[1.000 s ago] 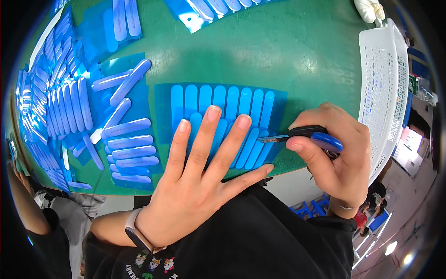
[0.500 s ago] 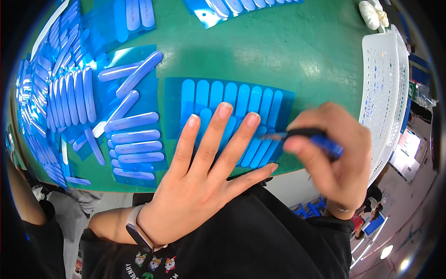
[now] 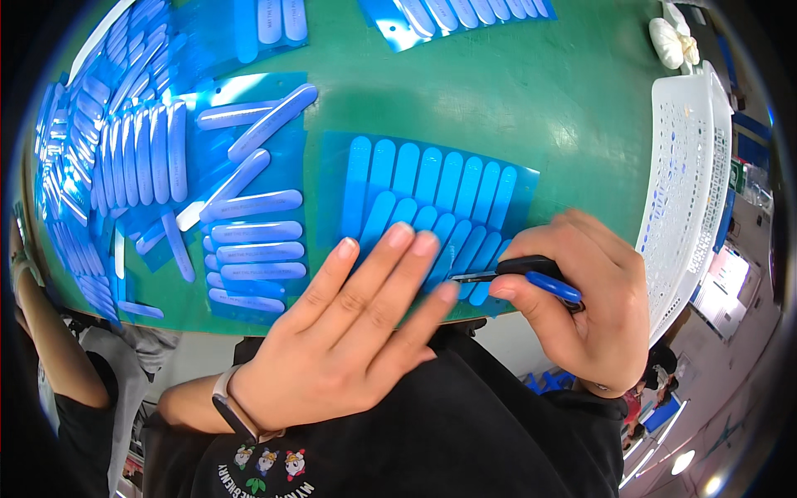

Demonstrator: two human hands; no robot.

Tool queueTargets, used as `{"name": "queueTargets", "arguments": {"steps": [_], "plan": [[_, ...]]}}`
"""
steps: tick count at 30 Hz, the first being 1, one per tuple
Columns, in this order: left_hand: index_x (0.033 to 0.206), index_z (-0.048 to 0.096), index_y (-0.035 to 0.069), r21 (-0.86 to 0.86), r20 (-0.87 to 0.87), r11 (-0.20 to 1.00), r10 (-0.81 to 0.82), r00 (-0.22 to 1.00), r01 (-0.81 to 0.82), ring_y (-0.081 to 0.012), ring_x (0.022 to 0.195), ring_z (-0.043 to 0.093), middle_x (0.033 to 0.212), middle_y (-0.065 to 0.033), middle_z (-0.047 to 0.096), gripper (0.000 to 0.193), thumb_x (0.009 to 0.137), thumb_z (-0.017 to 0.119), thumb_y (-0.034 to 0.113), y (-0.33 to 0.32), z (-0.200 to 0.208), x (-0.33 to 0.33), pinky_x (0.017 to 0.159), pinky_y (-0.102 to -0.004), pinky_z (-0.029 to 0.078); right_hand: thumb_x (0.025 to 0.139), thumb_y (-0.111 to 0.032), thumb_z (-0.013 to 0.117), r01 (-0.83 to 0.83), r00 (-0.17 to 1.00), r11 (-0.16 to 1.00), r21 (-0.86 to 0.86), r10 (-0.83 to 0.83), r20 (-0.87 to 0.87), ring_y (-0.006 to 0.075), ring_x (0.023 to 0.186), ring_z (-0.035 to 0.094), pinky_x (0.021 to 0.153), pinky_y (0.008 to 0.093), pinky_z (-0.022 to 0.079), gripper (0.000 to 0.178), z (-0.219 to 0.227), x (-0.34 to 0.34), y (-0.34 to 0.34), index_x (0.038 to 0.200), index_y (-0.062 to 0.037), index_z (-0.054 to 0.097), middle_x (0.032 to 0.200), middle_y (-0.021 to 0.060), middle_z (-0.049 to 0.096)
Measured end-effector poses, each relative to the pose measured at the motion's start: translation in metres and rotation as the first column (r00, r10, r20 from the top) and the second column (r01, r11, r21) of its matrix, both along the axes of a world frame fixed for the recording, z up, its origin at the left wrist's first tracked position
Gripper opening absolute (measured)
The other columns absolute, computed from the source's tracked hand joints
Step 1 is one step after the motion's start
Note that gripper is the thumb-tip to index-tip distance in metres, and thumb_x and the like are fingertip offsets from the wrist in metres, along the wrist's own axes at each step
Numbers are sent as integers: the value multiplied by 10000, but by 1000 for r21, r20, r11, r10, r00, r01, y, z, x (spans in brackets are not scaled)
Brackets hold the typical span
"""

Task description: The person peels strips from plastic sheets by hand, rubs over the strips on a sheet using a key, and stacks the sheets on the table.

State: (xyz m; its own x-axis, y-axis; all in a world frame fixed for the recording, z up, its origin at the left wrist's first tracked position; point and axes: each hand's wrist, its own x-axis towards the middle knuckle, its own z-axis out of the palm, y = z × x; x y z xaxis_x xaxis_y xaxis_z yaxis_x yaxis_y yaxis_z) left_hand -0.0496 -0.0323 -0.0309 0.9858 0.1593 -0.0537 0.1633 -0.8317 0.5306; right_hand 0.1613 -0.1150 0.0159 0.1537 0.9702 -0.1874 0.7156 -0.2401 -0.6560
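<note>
A translucent blue film sheet [image 3: 332,178] bearing two rows of long, round-ended light blue strips [image 3: 428,178] lies on the table before me. My left hand [image 3: 349,328] rests flat across the sheet's lower left part, its fingers stretched out over the lower row. In my right hand [image 3: 585,303] is a pair of small scissors [image 3: 552,286] with black and blue handles. Their narrow metal tip points left and meets the lower ends of the strips, close to a left fingertip. Whether the blades are apart I cannot tell.
Purple-blue strips [image 3: 257,251] lie loose and stacked on film to the left, beside a large heap [image 3: 124,158]. More strip sheets [image 3: 457,12] are at the far edge. A white perforated basket [image 3: 681,166] stands right, under a white bundle [image 3: 671,41]. Another person's arm [image 3: 58,332] shows at left.
My left hand has slid down toward the near edge and its fingers have drawn together. The scissors' tip has moved lower, to the strips' near ends. The whole view has shifted slightly.
</note>
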Motion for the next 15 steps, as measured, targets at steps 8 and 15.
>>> {"name": "queueTargets", "arguments": {"steps": [8,15], "plan": [[1361,521,213,179,-9,982,-62,998,63,-378,1313,430,1397,-239,448,538,849,618,346,0,-6,-9,1092,-483,315,690,-109,783,41,996,991,127,-51,74,211,574,515,531,314,383,240,-1,-3,10,843,1,635,705,93,606],[1366,492,361,234,-64,972,9,998,6,-418,1316,412,1429,-297,372,533,841,580,366,-1,-3,-8,1086,-469,322,717,-117,771,-67,996,993,100,60,70,256,620,553,560,331,416,208,1,-5,19,856,-25,646,753,91,636]]}}
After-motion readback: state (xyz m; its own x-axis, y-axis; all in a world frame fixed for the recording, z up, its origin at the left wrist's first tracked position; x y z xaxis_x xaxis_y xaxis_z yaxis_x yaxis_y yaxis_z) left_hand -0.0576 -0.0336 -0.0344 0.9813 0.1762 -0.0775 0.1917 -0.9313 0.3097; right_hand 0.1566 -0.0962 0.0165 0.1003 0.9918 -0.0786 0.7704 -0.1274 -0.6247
